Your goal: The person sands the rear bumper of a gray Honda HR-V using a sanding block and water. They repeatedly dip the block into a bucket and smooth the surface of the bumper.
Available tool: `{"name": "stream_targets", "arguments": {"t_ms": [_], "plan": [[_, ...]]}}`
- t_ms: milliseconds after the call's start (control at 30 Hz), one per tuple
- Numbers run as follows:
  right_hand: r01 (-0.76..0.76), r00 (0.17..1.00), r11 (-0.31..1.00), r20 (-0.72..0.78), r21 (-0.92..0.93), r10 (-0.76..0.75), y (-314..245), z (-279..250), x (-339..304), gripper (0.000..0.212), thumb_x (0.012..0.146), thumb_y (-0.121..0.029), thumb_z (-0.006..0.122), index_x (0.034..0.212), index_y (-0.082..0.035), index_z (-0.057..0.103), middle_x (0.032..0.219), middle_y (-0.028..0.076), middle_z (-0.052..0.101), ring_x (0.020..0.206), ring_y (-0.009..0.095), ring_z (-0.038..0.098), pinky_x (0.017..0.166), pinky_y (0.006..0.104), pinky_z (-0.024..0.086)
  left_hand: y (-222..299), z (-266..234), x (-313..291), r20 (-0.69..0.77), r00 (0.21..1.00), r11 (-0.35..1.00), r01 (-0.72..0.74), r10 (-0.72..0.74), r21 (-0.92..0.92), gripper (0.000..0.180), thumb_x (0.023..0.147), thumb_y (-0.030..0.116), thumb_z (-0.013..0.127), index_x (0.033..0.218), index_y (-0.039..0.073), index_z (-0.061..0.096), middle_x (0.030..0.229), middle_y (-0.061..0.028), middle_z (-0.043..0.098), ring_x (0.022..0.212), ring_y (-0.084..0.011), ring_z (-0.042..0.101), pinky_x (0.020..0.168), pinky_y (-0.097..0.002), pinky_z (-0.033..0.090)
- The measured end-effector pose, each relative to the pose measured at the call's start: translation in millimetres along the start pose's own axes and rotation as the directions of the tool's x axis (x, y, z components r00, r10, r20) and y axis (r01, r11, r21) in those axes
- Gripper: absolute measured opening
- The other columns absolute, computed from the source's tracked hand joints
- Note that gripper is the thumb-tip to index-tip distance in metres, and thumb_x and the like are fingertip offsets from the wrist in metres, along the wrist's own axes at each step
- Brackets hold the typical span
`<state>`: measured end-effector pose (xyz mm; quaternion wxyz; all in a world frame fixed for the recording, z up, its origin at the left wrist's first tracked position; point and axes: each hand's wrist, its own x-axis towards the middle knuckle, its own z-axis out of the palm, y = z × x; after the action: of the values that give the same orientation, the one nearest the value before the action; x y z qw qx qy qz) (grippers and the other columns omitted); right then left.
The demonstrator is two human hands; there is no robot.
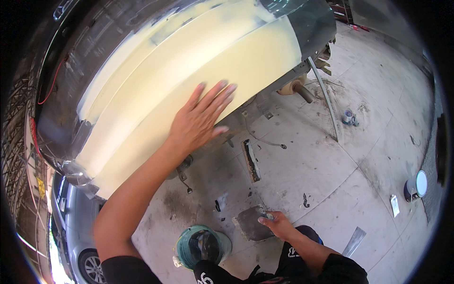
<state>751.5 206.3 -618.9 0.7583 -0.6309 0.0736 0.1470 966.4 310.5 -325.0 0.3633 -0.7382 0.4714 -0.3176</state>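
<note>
The pale grey floor (293,161) fills the right and lower view, bent by the lens and lost in the black rim. From 9 round to 1 o'clock stretches a dark car body (317,31), cut off at the top. On it, at 11 o'clock, sits the cream-coated panel (175,90), its lower part covered by the left forearm. A silver car (78,222) stands at 8 o'clock, partly hidden behind the dark body.

At 6 o'clock is a green bucket (227,244); a knee overlaps its near side, and the dark contents are hard to identify. A slim metal strip (325,97) slants down at 2 o'clock; whether it leans or hangs is unclear.

Of the two hands, the left hand (201,116), just off centre toward 11 o'clock, is open and grips nothing, laid flat over the cream coat, fingers slightly spread and blurred, palm unseen. The right hand (279,225), at 5 o'clock, is closed on the edge of a dark flat sheet (253,223), thumb on top, the fingers beneath hidden; its material is uncertain.

A metal blade (354,240) lies at 4 o'clock, its near end hidden behind the right arm. Between 3 and 4 o'clock stands a pale-topped can (409,191). A smaller tin (348,116) is near 3 o'clock, its contents indistinct.
</note>
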Motion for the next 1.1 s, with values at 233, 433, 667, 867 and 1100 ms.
{"name": "stream_targets", "arguments": {"t_ms": [233, 433, 667, 867, 1100], "plan": [[-0.024, 0.999, 1.0, 0.03, 0.02, 0.024, 10, 2, 12, 0.035, 0.09, -0.024, 0.065, 0.108, 0.006, 0.062, 0.09, 0.006, 0.065, 0.081, 0.011, 0.057, 0.074, 0.0265, 0.046, 8, 2, 67, -0.1, 0.995, 0.99, 0.03, -0.016, 0.141, 0.074, 0.088, 0.062, 0.04, 0.145, 0.015, 0.035, 0.155, 0.0006, 0.023, 0.145, -0.0169, 0.011, 0.119, -0.0426, 0.005], [0.046, 0.999, 0.958, -0.001, 0.284, -0.048, 7, 13, 12, 0.023, 0.089, -0.015, 0.065, 0.105, 0.003, 0.065, 0.089, 0.001, 0.064, 0.078, 0.009, 0.055, 0.073, 0.0259, 0.046, 5, 7, 28, -0.1, 0.994, 0.989, 0.061, -0.047, 0.138, 0.071, 0.09, 0.062, 0.038, 0.146, 0.018, 0.034, 0.156, 0.0029, 0.019, 0.145, -0.0169, 0.008, 0.119, -0.0411, 0.002], [0.017, 0.999, 0.952, 0.041, 0.305, -0.031, 27, 15, 19, 0.026, 0.089, -0.015, 0.067, 0.106, 0.005, 0.064, 0.094, 0.004, 0.066, 0.081, 0.011, 0.058, 0.076, 0.0253, 0.047, -7, 19, -87, 0.003, 0.997, 0.991, 0.075, -0.076, 0.112, 0.073, 0.089, 0.062, 0.041, 0.148, 0.02, 0.028, 0.158, 0.0043, 0.013, 0.146, -0.0154, 0.005, 0.119, -0.0417, -0.001], [-0.002, 1.0, 0.978, -0.011, 0.208, 0.004, 39, 19, 19, 0.029, 0.089, -0.017, 0.066, 0.108, 0.005, 0.063, 0.094, 0.005, 0.066, 0.08, 0.011, 0.058, 0.075, 0.0252, 0.047, -12, 36, -173, 0.07, 0.987, 0.986, 0.141, -0.148, 0.093, 0.077, 0.086, 0.063, 0.044, 0.149, 0.023, 0.025, 0.157, 0.0067, 0.014, 0.146, -0.0134, 0.005, 0.118, -0.0428, -0.003], [0.012, 1.0, 0.983, 0.008, 0.185, -0.013, 15, 27, 1, 0.031, 0.09, -0.017, 0.065, 0.111, 0.005, 0.062, 0.092, 0.005, 0.066, 0.078, 0.011, 0.059, 0.074, 0.0265, 0.048, -23, 45, -280, 0.169, 0.957, 0.966, 0.21, -0.234, 0.149, 0.079, 0.08, 0.064, 0.053, 0.145, 0.022, 0.036, 0.155, 0.0051, 0.023, 0.145, -0.0177, 0.013, 0.118, -0.0468, 0.0]]}}
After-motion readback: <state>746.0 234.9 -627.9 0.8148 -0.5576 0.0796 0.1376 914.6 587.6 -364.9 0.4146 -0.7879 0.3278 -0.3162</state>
